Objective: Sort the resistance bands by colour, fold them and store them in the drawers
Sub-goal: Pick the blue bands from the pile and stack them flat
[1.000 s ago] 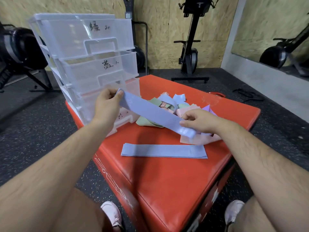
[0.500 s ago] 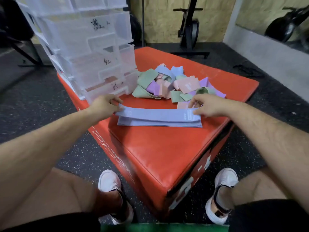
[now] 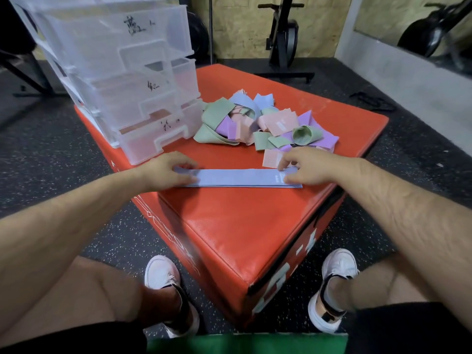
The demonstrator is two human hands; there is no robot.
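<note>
Speckled rubber floor (image 3: 51, 154), a chipboard wall (image 3: 242, 26) and an exercise bike (image 3: 283, 39) parked against it make this a gym corner. The person sits at a red padded bench (image 3: 242, 226) with its near corner between their shoes (image 3: 163, 272). On the far left part of the bench stands a clear plastic set of drawers (image 3: 132, 80). Each front is marked by hand in ink, presumably one colour apiece, which would explain keeping it within arm's reach. Just right of it lies a loose pile of bands (image 3: 258, 123), green, pink, purple and blue all tangled and not yet sorted. Nearer the person and apart from the pile, the blue bands (image 3: 237, 177) lie flat and stretched out long, one on another with their edges lined up; I can't count the layers. The left hand (image 3: 166, 171), a bit blurred, has its fingers curled over the left end and grips it. The right hand (image 3: 306, 169) pinches the right end between bent forefinger and thumb, close by a stray pink band (image 3: 272, 158). Holding both ends like that keeps the strip square, I'd guess, so it will fold over neatly. By my reckoning they're midway through the blue lot: the stacking is about done, and folding and the drawer come next.
</note>
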